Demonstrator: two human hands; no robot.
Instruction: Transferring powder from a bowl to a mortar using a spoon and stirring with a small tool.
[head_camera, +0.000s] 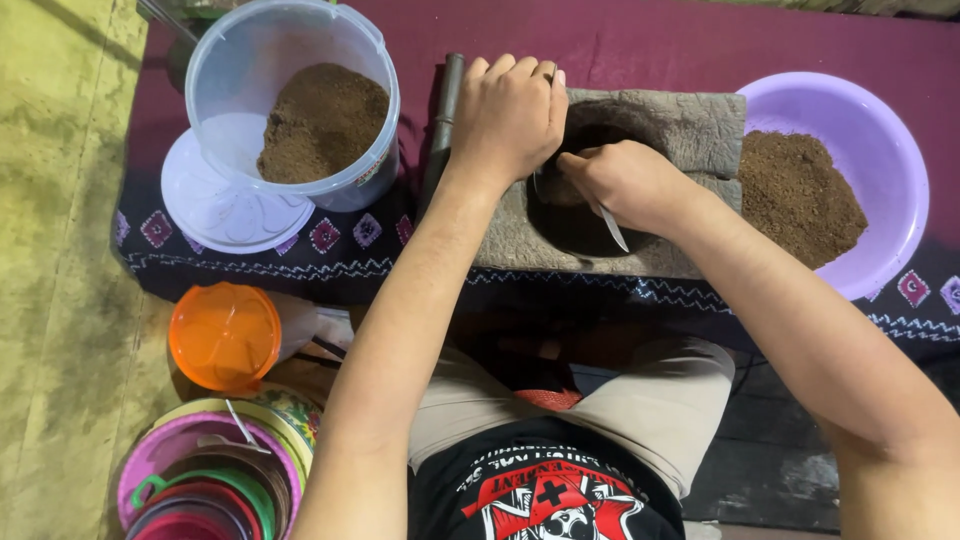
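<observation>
**Carefully scraping brown powder from a stone mortar**

Both hands work at the grey, rough stone mortar with a dark round hollow (690, 130), which sits on the maroon cloth-covered table (650, 40). The left hand (508, 115) is clenched over the hollow's left rim, bracing the block. The right hand (625, 180) grips a thin metal spoon (610, 228), its tip hidden inside the hollow. A clear plastic tub holding brown powder (300, 100) stands left, and a lilac plastic bowl of the same powder (860, 150) touches the mortar's right side. Done well, I judge, the scrape follows the hollow's wall in short strokes, block pinned steady.
</observation>
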